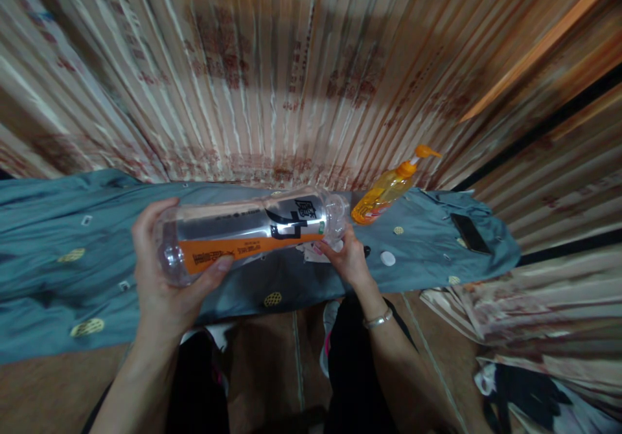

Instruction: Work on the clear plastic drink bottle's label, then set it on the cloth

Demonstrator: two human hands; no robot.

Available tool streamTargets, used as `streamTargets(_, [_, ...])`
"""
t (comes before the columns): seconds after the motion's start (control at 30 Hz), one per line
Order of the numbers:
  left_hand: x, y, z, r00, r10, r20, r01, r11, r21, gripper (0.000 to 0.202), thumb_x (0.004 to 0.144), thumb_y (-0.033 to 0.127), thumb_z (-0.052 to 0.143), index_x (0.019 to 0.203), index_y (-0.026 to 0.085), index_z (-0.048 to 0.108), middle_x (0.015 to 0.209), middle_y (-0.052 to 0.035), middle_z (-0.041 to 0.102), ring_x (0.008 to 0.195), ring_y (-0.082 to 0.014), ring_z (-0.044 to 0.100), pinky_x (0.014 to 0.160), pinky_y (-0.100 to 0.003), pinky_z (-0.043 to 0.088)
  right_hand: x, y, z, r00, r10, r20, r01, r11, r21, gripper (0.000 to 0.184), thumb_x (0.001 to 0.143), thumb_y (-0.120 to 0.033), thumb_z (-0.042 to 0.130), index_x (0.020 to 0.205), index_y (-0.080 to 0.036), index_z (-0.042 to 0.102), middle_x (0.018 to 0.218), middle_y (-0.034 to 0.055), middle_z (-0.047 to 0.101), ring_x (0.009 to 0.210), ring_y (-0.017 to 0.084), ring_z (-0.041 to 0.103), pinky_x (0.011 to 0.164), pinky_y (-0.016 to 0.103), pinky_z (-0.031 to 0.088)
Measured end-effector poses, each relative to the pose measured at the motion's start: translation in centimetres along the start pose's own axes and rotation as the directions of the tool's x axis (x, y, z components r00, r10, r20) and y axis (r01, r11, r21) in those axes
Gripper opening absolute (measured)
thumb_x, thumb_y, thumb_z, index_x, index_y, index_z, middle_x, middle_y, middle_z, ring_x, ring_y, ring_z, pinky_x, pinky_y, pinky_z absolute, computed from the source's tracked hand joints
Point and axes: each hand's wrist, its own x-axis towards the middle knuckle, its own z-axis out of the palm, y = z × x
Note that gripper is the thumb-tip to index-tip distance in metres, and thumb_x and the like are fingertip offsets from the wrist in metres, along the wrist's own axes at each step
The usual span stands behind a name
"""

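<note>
A large clear plastic bottle (253,227) with an orange and silver label lies sideways in the air above the cloth. My left hand (168,278) is closed around its base, the thumb along the label's lower edge. At the neck end, on the right, my right hand (350,256) grips from below; part of its fingers is hidden behind the bottle. No cap shows on the neck. Just beyond my right hand stands a pump bottle (383,194) with yellow liquid and an orange pump head. A white round cap (387,258) lies on the cloth near my right wrist.
A teal cloth (97,227) with yellow patterns covers the long narrow surface. On its right end lies a dark phone (470,233). Some white paper (313,252) is partly hidden under the bottle. Pleated curtains (272,84) hang behind. Dark bags (529,395) sit at lower right.
</note>
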Motion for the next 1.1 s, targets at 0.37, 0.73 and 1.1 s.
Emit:
streamTargets(0.37, [0.15,0.14,0.07,1.000,-0.030,-0.001,0.030,0.999,0.017,0.090,0.049,0.042,0.086,0.131,0.034,0.051,0.117,-0.0013,0.056,0.104,-0.0221,0.055,0.093,-0.041,0.045,-0.13,0.09,0.16,0.999,-0.028,-0.022,0.027,0.998,-0.055,0.052,0.075,-0.043,0.073,0.117,-0.021,0.052,0.090,0.0079,0.076,0.084,0.029,0.073,0.068,0.035,0.053])
streamTargets(0.73, [0.03,0.07,-0.18,1.000,-0.020,0.002,0.020,0.999,0.032,0.092,0.049,0.041,0.086,0.133,0.033,0.050,0.121,-0.0022,0.056,0.107,-0.0225,0.055,0.095,-0.041,0.044,-0.03,0.19,0.10,1.000,-0.013,-0.001,0.012,0.999,-0.042,0.047,0.076,-0.042,0.071,0.114,-0.019,0.054,0.090,0.0082,0.076,0.083,0.028,0.072,0.067,0.034,0.054])
streamTargets(1.1, [0.05,0.24,-0.14,1.000,-0.015,0.004,0.015,0.999,0.038,0.091,0.050,0.044,0.085,0.133,0.034,0.050,0.121,-0.0021,0.055,0.108,-0.0228,0.055,0.098,-0.042,0.045,-0.01,0.14,0.10,1.000,-0.008,-0.006,0.008,1.000,-0.021,0.049,0.076,-0.041,0.072,0.116,-0.020,0.054,0.091,0.0083,0.076,0.084,0.028,0.073,0.069,0.035,0.055])
